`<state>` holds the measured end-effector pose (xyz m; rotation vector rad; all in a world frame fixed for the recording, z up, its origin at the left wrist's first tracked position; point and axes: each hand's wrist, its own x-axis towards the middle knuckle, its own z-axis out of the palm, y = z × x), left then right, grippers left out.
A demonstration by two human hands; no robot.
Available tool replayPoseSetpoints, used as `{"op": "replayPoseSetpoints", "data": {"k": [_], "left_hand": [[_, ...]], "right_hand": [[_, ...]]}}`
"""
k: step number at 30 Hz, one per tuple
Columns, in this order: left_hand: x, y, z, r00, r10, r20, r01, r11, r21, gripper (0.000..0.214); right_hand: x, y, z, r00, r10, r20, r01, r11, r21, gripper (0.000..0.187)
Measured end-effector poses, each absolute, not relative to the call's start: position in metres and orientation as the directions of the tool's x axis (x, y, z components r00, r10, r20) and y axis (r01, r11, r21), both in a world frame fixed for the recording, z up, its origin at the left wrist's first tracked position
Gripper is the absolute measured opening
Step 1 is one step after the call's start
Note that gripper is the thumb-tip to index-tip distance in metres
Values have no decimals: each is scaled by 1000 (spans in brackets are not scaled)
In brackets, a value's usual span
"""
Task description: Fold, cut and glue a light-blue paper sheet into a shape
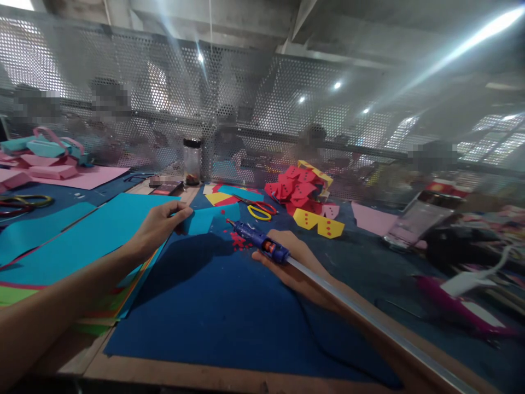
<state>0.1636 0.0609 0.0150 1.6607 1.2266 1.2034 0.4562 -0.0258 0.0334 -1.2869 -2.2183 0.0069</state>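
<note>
My left hand (170, 216) pinches the left end of a blue paper cutout (200, 220), held above the dark blue mat (197, 312). A small red dot (223, 212) sits on the cutout's right part. My right hand (293, 251) is wrapped round a blue glue gun (256, 239), its tip close to the cutout's right end. A long clear glue stick (340, 293) runs out of the gun's back toward the lower right. Tiny red paper pieces (239, 241) lie scattered on the mat under the gun.
Blue paper sheets (94, 235) are stacked at left. Scissors (260, 210), a pile of red cutouts (297, 189) and a yellow cutout (320, 223) lie behind the gun. A lidded jar (192, 161) stands by the perforated screen (254, 109); people are behind it. A clear container (420, 216) stands right.
</note>
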Motion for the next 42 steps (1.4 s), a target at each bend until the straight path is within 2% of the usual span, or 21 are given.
{"op": "replayPoseSetpoints", "data": {"k": [3,7,11,17,32,42], "left_hand": [[164,61,15,107,959,261,271,-280,921,35],[163,61,14,120,956,267,277,-291,916,34],[164,62,13,129,956,263,264,-288,921,33],[166,57,16,145,956,254,259,-284,923,34],[167,54,20,143,952,271,248,-299,921,34],[167,54,19,157,946,283,255,-316,914,33]], "right_hand": [[455,-23,26,-307,783,541,841,490,-232,31],[454,-19,21,-371,735,568,830,537,-153,31],[455,-14,16,-339,702,627,839,526,-135,32],[458,-13,18,-423,697,579,807,581,-110,27],[459,-12,20,-436,711,551,814,573,-95,21],[461,-11,19,-444,717,538,806,582,-111,24]]}}
